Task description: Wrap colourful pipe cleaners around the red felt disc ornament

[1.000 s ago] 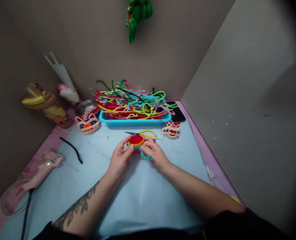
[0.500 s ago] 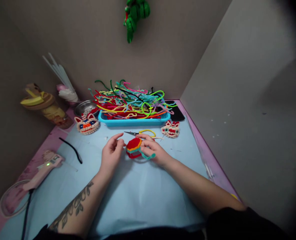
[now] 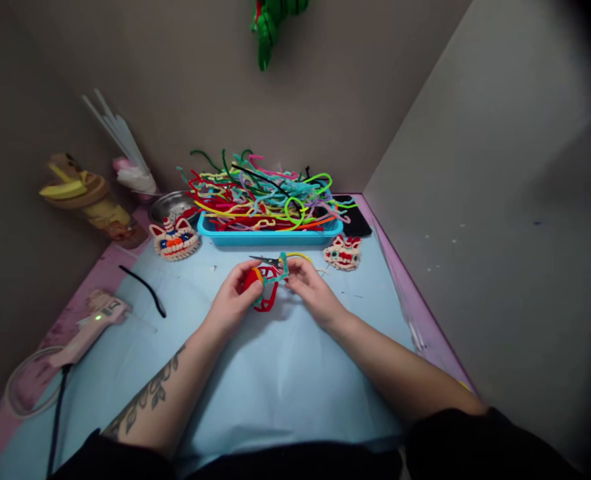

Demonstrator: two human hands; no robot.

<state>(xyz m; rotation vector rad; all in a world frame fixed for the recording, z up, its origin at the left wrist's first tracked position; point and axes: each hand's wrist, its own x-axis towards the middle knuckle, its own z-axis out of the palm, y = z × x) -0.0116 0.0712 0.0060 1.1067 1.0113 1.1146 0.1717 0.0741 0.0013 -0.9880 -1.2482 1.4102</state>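
Observation:
My left hand (image 3: 231, 299) is closed around a small craft piece of red pipe cleaner (image 3: 268, 305) with an orange edge, its thumb lying across the front. The red part has an open frame at its right side. A teal pipe cleaner (image 3: 274, 279) runs from the piece toward my right hand (image 3: 311, 288) and bends upward there. The fingers of that hand are pinched at its loose end. Just behind both hands lie scissors (image 3: 302, 257) with yellow handles and dark blades, partly covered by the teal strand and fingers.
A blue tray (image 3: 270, 239) heaped with colourful pipe cleaners stands at the back, between two lion-like faces (image 3: 176, 244) (image 3: 344, 254). A pink glue gun (image 3: 92, 327) and a black strip (image 3: 145, 292) lie left. Behind are a metal bowl (image 3: 168, 201), a tumbler (image 3: 95, 203) and a phone (image 3: 358, 219).
The red piece has passed from my right hand into my left and turned. My right hand now pinches the teal pipe cleaner, which has swung upward. The view has tilted slightly down.

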